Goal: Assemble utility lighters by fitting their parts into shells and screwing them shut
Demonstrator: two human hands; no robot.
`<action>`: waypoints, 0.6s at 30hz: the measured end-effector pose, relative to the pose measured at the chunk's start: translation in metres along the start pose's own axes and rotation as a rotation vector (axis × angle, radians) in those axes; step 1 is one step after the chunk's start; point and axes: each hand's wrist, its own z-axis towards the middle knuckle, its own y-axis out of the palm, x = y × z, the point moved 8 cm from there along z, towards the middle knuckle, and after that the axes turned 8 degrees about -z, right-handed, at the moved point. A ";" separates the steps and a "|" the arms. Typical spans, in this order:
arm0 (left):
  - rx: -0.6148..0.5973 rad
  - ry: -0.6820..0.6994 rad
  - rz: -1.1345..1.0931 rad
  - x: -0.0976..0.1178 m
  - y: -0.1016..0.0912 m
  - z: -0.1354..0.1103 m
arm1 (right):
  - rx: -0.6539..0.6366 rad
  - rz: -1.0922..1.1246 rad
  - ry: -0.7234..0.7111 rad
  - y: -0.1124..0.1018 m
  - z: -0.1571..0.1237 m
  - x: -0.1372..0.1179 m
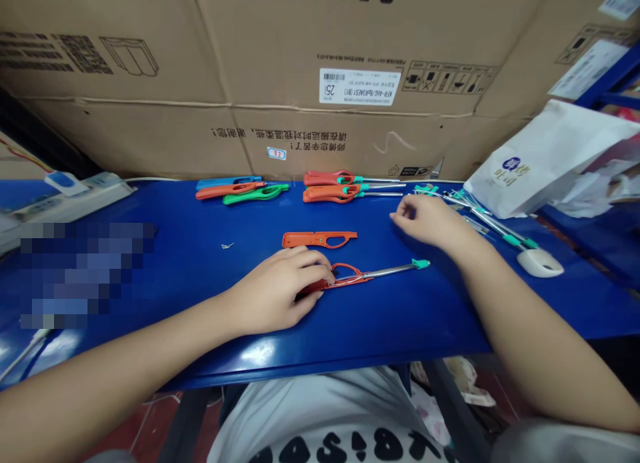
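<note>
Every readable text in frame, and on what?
"AUX": carton, upside down, cropped
"KFR-46G/BpR3AES1 (B1)": white label
"25": same label
"师傅您辛苦了!": carton
"请在搬运时对我温柔些,谢谢您!": carton
Unclear: small sticker, white bag, shirt lettering. Too small: remaining carton print, side labels.

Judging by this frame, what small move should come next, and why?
Probably bring the right hand over to steady the metal tube: the left hand alone holds the orange lighter casing, the tube juts from its end, and the right hand is apart from both; whether it pinches anything is unclear.
</note>
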 end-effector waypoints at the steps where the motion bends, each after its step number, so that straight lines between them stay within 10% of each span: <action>1: -0.002 -0.001 0.001 0.000 0.000 0.000 | 0.005 -0.035 0.061 -0.002 0.004 0.013; 8: 0.040 -0.003 0.012 0.000 -0.003 0.002 | -0.211 -0.308 0.483 -0.015 0.003 0.103; 18: 0.119 -0.073 0.024 -0.010 -0.008 0.002 | -0.267 -0.230 0.512 -0.011 0.000 0.159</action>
